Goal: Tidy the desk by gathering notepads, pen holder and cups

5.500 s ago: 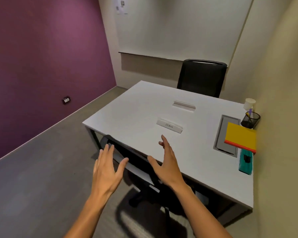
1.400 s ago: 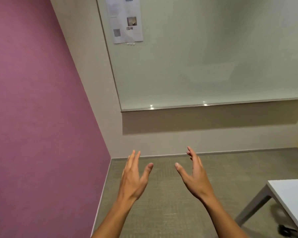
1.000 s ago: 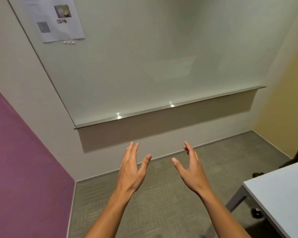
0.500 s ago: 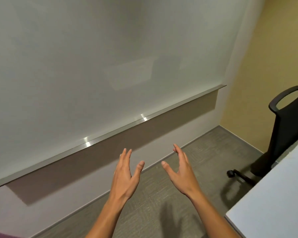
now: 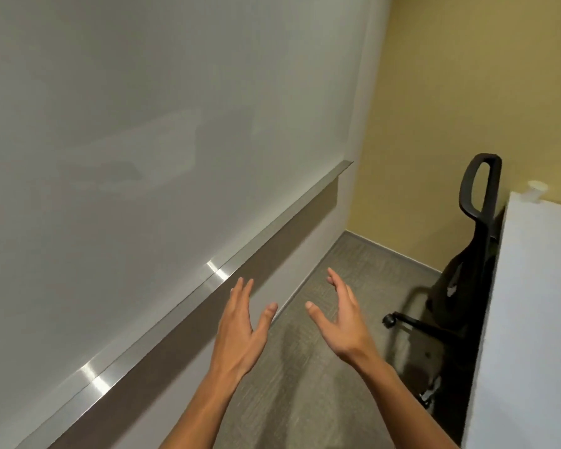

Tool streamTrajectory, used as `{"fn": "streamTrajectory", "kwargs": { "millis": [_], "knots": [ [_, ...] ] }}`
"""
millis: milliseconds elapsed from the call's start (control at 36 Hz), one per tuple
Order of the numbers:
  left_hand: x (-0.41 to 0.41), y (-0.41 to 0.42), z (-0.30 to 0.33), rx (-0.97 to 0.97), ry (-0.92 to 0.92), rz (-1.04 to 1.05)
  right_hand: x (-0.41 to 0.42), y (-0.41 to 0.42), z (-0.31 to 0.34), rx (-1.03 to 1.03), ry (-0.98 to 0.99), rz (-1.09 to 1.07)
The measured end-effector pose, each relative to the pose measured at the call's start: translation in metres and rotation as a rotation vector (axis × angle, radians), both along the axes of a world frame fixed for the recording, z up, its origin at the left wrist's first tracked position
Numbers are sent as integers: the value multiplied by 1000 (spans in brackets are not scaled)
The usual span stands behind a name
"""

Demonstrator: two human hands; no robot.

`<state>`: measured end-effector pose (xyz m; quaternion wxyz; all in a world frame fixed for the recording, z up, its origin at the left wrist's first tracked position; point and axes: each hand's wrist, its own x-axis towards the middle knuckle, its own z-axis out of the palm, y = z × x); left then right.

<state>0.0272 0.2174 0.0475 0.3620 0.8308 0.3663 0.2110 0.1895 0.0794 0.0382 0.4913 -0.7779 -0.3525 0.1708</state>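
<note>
My left hand (image 5: 242, 328) and my right hand (image 5: 339, 319) are raised in front of me over the carpet, palms facing each other, fingers apart, holding nothing. The white desk (image 5: 531, 319) fills the right edge of the view. A white paper cup (image 5: 536, 189) shows at the desk's far corner, well beyond both hands. The notepads and the pen holder are out of view.
A black office chair (image 5: 467, 270) stands tucked against the desk's left side, its wheeled base on the grey carpet (image 5: 305, 367). A large whiteboard with a metal tray (image 5: 208, 280) covers the wall on the left. A yellow wall closes the far end.
The view has swung right, away from the purple wall and along the whiteboard. The chair, the desk and the cup have come into sight. My hands keep the same open pose.
</note>
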Motion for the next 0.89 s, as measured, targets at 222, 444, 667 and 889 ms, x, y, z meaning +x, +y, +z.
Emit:
{"fn": "streamTrajectory", "kwargs": {
  "millis": [222, 444, 667, 889],
  "knots": [
    [82, 86, 12, 7, -4, -187, 46, 57, 22, -34, -64, -209],
    [167, 123, 7, -33, 11, -320, 109, 77, 26, -53, -73, -353],
    [275, 135, 11, -16, -22, -454, 204, 84, 21, -6, -54, -455],
    [398, 133, 29, -12, -68, -512, 318, 85, 41, 72, -66, -532]
  ]
}}
